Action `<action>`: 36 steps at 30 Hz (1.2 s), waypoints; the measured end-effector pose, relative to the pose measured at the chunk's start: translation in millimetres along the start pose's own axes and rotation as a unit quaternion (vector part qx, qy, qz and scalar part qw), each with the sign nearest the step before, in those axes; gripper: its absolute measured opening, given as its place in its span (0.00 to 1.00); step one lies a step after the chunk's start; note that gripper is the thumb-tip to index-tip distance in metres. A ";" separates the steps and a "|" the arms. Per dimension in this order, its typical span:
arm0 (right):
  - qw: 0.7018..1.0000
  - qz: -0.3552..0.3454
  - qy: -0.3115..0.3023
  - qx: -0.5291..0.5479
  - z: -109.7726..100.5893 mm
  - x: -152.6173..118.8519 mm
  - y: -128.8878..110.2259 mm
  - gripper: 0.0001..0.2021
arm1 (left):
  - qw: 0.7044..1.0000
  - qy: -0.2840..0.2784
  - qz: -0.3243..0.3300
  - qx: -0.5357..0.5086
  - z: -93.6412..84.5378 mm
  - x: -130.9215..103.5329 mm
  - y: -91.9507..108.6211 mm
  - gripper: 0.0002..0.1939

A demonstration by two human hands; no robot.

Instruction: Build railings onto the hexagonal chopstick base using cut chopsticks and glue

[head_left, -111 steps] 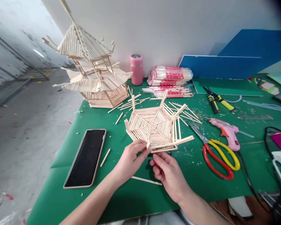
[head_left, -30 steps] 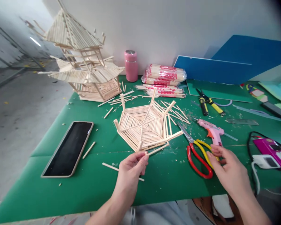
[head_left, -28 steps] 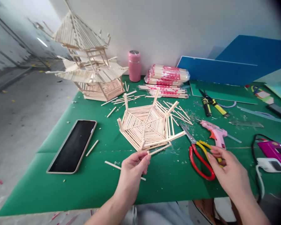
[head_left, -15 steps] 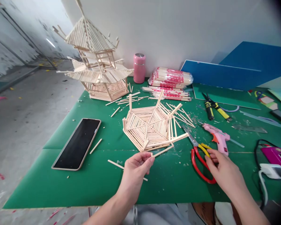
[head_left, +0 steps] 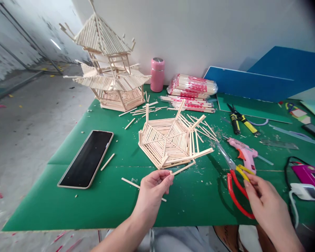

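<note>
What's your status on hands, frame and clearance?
Left hand pinching stick. Right hand holding scissors by yellow handle. Wooden frame beyond left hand. Glue gun beside scissors, may crowd them.

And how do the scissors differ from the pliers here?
The scissors are held in the right hand, while the pliers lie on the table. The scissors have looped handles, one red and one yellow; the pliers have straighter black-and-yellow grips. Both have yellow on their handles.

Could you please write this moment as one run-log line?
Left hand: pinching wooden stick | Right hand: gripping scissors by yellow handle | Hexagonal stick frame: on green table
</note>
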State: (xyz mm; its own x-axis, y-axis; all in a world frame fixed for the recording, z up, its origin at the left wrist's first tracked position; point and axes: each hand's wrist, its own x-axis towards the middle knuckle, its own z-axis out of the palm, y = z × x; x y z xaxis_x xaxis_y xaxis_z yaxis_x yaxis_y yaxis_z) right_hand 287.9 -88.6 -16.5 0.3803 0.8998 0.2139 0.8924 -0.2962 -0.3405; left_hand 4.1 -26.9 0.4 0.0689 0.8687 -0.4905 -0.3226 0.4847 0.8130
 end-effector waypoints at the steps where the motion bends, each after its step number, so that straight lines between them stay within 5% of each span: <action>1: 1.000 0.004 -0.001 0.007 0.0 -1.6 -0.3 0.15 | 1.000 0.000 0.001 -0.001 0.3 -0.3 0.5 0.09; 9: 0.998 -0.048 -0.003 -0.038 -5.2 -3.0 -13.2 0.16 | 1.000 0.010 0.006 -0.012 -1.6 0.9 -4.3 0.09; 13: 0.988 -0.123 0.070 0.056 -12.9 -7.0 -63.8 0.12 | 1.000 0.012 0.003 -0.012 -3.1 -0.3 -7.6 0.09; 18: 0.947 -0.241 -0.014 0.211 2.5 -14.9 -137.6 0.11 | 0.999 0.036 -0.007 -0.035 -6.6 -7.6 -4.4 0.14; 22: 0.927 -0.259 -0.056 0.265 14.4 -19.1 -163.3 0.11 | 0.998 0.052 0.038 0.016 -11.5 -21.4 6.3 0.11; 25: 0.913 -0.285 -0.061 0.287 16.1 -23.1 -164.0 0.12 | 0.989 -0.044 0.077 0.118 -14.5 -33.5 14.8 0.05; 29: 0.908 -0.314 -0.059 0.270 13.0 -27.9 -154.7 0.10 | 0.954 -0.178 0.079 0.229 -16.5 -42.8 21.3 0.11; 36: 0.890 -0.323 -0.113 0.303 1.3 -27.4 -145.1 0.05 | 0.895 -0.268 0.087 0.345 -13.7 -42.2 28.0 0.12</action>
State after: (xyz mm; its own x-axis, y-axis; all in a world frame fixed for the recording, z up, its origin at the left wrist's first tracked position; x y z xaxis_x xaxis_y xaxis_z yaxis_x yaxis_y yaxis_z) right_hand 147.7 -69.9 25.9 -0.2830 0.8814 0.3781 0.5869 0.4710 -0.6586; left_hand -20.8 -51.4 39.6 0.5771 0.7717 -0.2673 0.2747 0.1248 0.9534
